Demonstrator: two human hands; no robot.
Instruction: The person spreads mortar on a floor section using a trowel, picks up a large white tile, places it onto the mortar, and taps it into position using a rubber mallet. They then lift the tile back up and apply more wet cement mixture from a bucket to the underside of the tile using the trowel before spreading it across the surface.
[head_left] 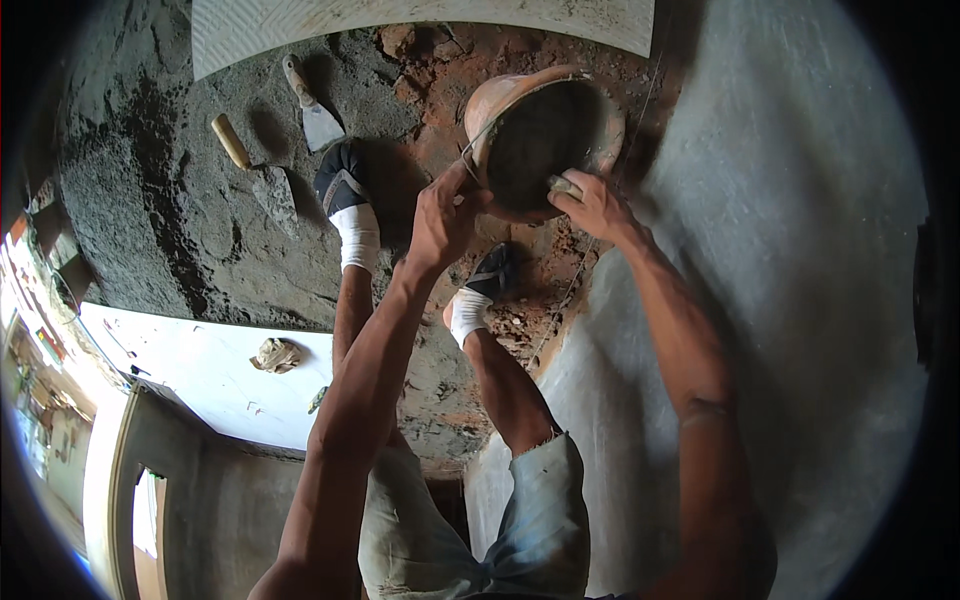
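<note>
A round orange-brown bucket [490, 105], smeared with grey, sits tilted on the ground ahead of me with its mouth toward me. Its inside is dark, coated or filled with what looks like grey mortar. My left hand [440, 222] is closed at the bucket's left rim, where a thin wire handle runs; its fingertips are partly hidden. At the lower right rim, my right hand [595, 207] is closed around a small pale greyish lump [566, 187], with its fingers near the mouth of the bucket. What the lump is made of cannot be made out.
A pointed trowel [275, 200] with a wooden handle and a flat scraper [320, 125] lie on grey sandy mortar at left. A textured tile [420, 12] borders the far side. White board [220, 370] bears a crumpled piece [277, 355]. A plastered wall [780, 220] rises at right.
</note>
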